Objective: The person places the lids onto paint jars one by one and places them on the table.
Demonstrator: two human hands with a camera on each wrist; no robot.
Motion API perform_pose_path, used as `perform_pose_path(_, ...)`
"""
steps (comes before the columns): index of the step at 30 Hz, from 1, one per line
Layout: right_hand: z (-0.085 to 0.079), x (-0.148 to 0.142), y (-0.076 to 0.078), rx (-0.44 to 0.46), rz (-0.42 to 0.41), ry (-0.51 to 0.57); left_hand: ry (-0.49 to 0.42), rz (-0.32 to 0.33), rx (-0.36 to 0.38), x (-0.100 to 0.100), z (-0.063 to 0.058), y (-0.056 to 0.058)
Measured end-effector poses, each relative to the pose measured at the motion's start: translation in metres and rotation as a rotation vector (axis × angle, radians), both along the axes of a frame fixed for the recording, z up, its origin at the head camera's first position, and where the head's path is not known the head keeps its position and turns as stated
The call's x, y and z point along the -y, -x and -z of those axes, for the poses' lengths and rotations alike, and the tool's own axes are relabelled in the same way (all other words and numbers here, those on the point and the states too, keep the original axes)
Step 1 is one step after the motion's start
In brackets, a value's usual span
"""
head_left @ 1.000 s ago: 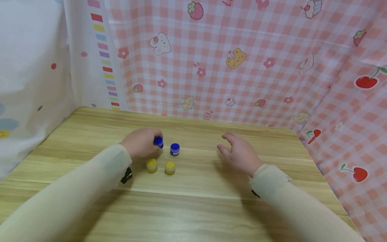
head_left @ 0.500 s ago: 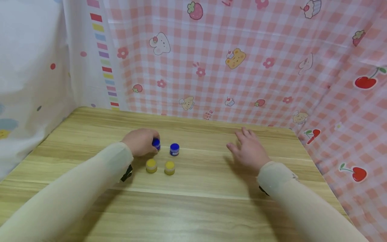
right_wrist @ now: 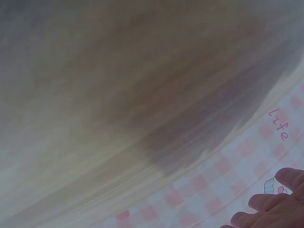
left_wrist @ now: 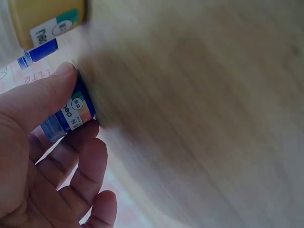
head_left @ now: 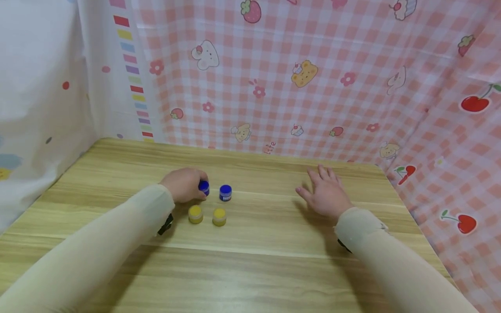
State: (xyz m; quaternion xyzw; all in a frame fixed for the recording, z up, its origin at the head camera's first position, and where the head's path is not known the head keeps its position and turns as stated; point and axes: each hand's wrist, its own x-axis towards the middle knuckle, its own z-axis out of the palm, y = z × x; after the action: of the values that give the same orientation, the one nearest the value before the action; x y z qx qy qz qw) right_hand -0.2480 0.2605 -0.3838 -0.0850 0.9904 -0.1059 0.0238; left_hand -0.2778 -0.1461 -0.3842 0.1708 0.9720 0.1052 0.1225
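Observation:
My left hand [head_left: 183, 184] pinches a small blue paint jar [left_wrist: 77, 110] between thumb and forefinger, its other fingers loosely bent below it in the left wrist view. In the head view that jar stands at the table, partly hidden by the fingers. Just right of it is a second blue paint jar [head_left: 225, 193]. Nearer to me, two yellow paint jars [head_left: 195, 214] sit side by side; the right-hand yellow jar [head_left: 219, 217] is in line below the second blue one. My right hand [head_left: 328, 195] is off to the right over the table, fingers spread and holding nothing.
The wood-grain table [head_left: 250, 269] carries all the jars. A pink checked cloth [head_left: 274, 56] hangs along the back and the right side, and a white cloth [head_left: 39, 87] hangs at the left.
My right hand has moved right, and its fingers have straightened and spread. My left hand, still pinching the blue jar, has shifted slightly toward me; the other jars stay put.

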Motion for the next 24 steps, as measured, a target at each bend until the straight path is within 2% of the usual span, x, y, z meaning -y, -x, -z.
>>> perform_pose_path(15,0.0021,0.0023,-0.0007,0.021,0.014,0.006,-0.008,-0.023,0.036,-0.0011,-0.0011,-0.0004)
perform_pose_path(21,0.0025,0.0031,-0.0002,0.02,0.008,0.005,-0.004,-0.002,0.029,0.0034,0.0008,0.0008)
perform_pose_path(24,0.0034,0.0029,0.0002,0.019,0.008,0.006,-0.033,0.008,0.058,0.0078,0.0016,0.0025)
